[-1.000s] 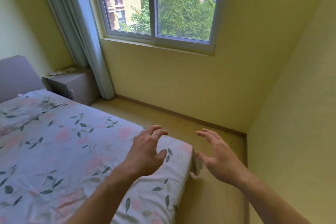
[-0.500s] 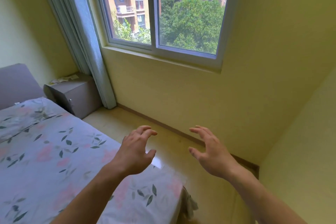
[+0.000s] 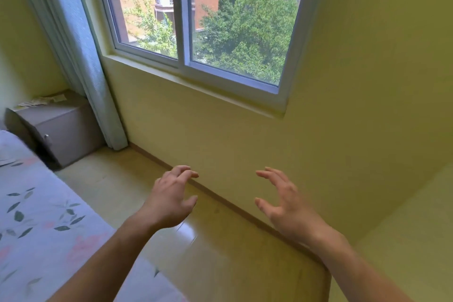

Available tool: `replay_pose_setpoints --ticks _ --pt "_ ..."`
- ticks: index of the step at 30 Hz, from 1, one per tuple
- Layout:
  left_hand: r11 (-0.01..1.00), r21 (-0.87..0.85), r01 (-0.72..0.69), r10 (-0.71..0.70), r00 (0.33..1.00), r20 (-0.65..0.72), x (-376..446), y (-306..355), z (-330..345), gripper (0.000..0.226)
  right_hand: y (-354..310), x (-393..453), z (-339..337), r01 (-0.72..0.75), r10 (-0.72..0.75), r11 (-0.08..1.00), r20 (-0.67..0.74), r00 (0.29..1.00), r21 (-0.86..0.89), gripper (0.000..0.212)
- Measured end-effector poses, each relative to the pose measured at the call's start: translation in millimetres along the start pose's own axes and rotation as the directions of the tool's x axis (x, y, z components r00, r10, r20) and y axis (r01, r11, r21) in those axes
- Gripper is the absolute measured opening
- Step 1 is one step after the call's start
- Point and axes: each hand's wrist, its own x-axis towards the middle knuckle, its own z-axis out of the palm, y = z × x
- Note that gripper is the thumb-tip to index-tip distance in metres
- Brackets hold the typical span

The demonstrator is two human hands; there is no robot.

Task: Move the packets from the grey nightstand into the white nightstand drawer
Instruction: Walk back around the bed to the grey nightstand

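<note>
You're facing a yellow wall (image 3: pixel 220 144) that's filling most of the view from abt 12 to 4 o'clock, w/ a sliding window (image 3: pixel 196 22) sitting at 12 o'clock, trees & apartment blocks showing thru the glass. The tan floor (image 3: pixel 220 260) is running diagonally from 9 o'clock down to 6, w/ a brown skirting strip lying along the wall's foot. A bed (image 3: pixel 36 223) w/ a pale leaf-and-flower sheet is taking up the 7–8 o'clock corner. A grey-blue curtain (image 3: pixel 81 56) is hanging at 10–11 o'clock, reaching down to the floor just beside the grey nightstand (image 3: pixel 63 135), which is standing in the corner at 9 o'clock, betw. bed & curtain. The packets (image 3: pixel 40 101) are lying flat on the nightstand's top, at its back-left part; too small & blurry to count. Your left hand (image 3: pixel 171 201) is hovering over the floor at abt 6 o'clock, palm down, fingers spread & loosely curled, gripping nothing. Your right hand (image 3: pixel 286 206) is hovering at abt 5 o'clock, well apart from the left, fingers spread & slightly bent, thumb out, also holding nothing. Both hands are well apart from the nightstand & packets.
</note>
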Motion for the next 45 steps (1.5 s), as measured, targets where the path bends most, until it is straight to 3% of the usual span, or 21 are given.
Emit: replay_pose_setpoints --ticks 5,9,18,26,32,36,45 --pt "1.000 -0.013 -0.017 0.017 1.000 -0.002 98.6 44.4 17.3 0.055 47.4 80.5 -43.6 -0.044 0.044 0.999 0.014 0.999 0.007 0.060" --pt "1.000 -0.012 0.020 -0.021 1.000 -0.020 165.0 57.4 21.7 0.055 57.7 167.0 -62.0 0.030 -0.031 0.999 0.062 0.998 0.030 0.061" --pt "0.933 0.019 0.361 -0.355 0.925 -0.133 258.8 8.9 4.9 0.054 62.1 368.2 -64.1 0.295 -0.288 0.956 0.246 0.925 0.011 0.058" --pt "0.750 -0.035 0.660 -0.643 0.716 -0.273 256.9 -63.5 -43.0 0.054 -40.1 497.5 3.9 0.561 -0.537 0.822 0.454 0.711 0.096 0.061" --pt "0.653 -0.096 0.751 -0.734 0.597 -0.323 271.2 -157.8 -82.0 0.053 -125.9 579.4 82.3 0.657 -0.632 0.737 0.501 0.591 0.156 0.062" --pt "0.635 -0.121 0.763 -0.751 0.572 -0.330 295.3 -232.5 -114.3 0.053 -180.0 635.3 131.4 0.662 -0.633 0.732 0.520 0.574 0.159 0.063" --pt "0.705 -0.075 0.705 -0.678 0.640 -0.362 392.9 -375.5 -203.5 0.052 -278.2 760.5 197.8 0.656 -0.643 0.737 0.466 0.607 0.163 0.060"
